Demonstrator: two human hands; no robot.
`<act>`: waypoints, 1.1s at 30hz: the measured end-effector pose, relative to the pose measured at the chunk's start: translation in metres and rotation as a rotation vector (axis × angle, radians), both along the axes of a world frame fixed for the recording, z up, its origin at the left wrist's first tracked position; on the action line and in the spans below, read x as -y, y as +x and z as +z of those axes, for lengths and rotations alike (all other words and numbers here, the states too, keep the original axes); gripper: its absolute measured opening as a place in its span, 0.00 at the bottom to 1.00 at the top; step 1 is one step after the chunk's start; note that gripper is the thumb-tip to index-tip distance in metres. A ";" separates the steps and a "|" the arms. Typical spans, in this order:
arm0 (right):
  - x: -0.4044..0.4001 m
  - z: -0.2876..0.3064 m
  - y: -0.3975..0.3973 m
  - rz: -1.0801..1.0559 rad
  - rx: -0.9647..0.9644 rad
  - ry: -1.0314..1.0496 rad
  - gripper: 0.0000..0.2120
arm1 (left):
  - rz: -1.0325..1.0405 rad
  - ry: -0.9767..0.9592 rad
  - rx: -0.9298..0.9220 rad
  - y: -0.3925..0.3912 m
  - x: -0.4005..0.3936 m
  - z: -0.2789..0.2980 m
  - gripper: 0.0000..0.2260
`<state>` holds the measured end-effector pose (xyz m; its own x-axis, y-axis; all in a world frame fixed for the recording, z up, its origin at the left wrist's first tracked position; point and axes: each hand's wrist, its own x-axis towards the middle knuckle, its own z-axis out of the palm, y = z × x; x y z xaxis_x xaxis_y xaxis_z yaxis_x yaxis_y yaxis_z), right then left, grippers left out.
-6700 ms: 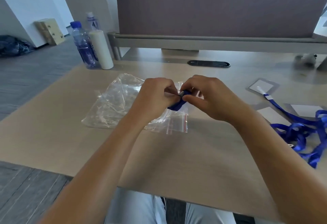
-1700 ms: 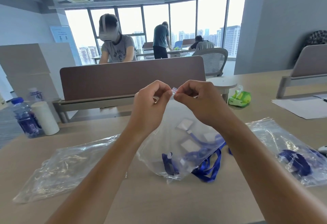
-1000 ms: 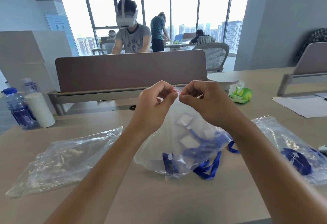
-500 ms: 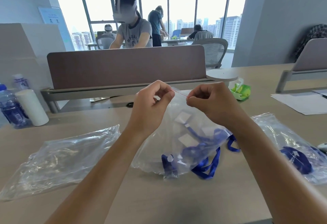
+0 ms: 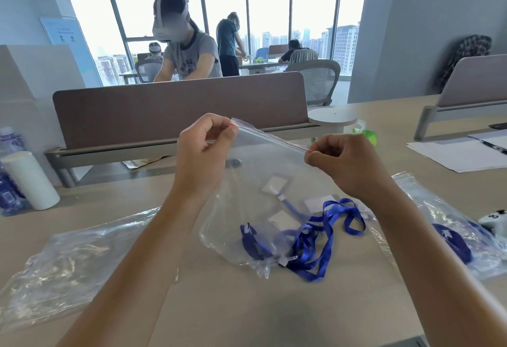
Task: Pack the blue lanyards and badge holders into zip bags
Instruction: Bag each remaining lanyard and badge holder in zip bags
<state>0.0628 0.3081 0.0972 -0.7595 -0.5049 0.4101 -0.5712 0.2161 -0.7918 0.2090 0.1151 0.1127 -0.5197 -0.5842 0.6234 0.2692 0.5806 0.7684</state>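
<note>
above the desk point(image 5: 247, 313), left hand point(image 5: 201, 154) and right hand point(image 5: 345, 165) each pinch the zip bag point(image 5: 263, 182) rim. hands now spread apart since half a second ago; seal likely run shut.

The zip bag point(image 5: 263, 182) is clear plastic with a thin red line along its seal, and the lanyards point(image 5: 315, 239) behind and beside it are bright blue with white badge holders point(image 5: 275, 185). The table point(image 5: 247, 305) is pale beige, the divider point(image 5: 178, 105) a dull mauve-brown, and the bottle point(image 5: 8, 176) at left blue-tinted beside a white cylinder point(image 5: 31, 179).
</note>
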 end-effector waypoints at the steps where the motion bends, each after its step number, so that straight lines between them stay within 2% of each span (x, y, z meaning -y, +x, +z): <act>1: -0.002 -0.001 -0.001 -0.007 0.008 -0.010 0.05 | 0.022 -0.013 -0.008 0.000 0.000 0.002 0.04; 7: -0.012 -0.008 -0.005 0.009 -0.023 -0.037 0.05 | 0.035 0.016 -0.018 -0.001 0.002 0.005 0.05; 14: -0.012 -0.017 -0.009 -0.013 -0.090 -0.067 0.13 | 0.019 0.094 -0.027 -0.001 -0.003 0.006 0.05; 16: -0.011 -0.021 -0.009 -0.029 -0.087 -0.100 0.13 | 0.019 0.128 -0.045 -0.003 -0.003 0.005 0.05; 20: -0.014 -0.027 -0.010 0.021 -0.082 -0.108 0.05 | 0.072 0.111 -0.055 -0.005 0.008 0.004 0.04; 26: -0.016 -0.030 -0.013 -0.058 -0.140 -0.076 0.05 | 0.069 0.063 -0.041 -0.010 0.021 0.001 0.05; 33: -0.014 -0.025 -0.010 -0.141 -0.142 -0.044 0.10 | 0.051 0.076 -0.050 -0.010 0.024 0.000 0.04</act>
<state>0.0527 0.3220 0.0726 -0.7544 -0.3769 0.5374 -0.6443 0.2685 -0.7161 0.1986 0.0914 0.1131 -0.4571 -0.6558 0.6009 0.2801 0.5351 0.7970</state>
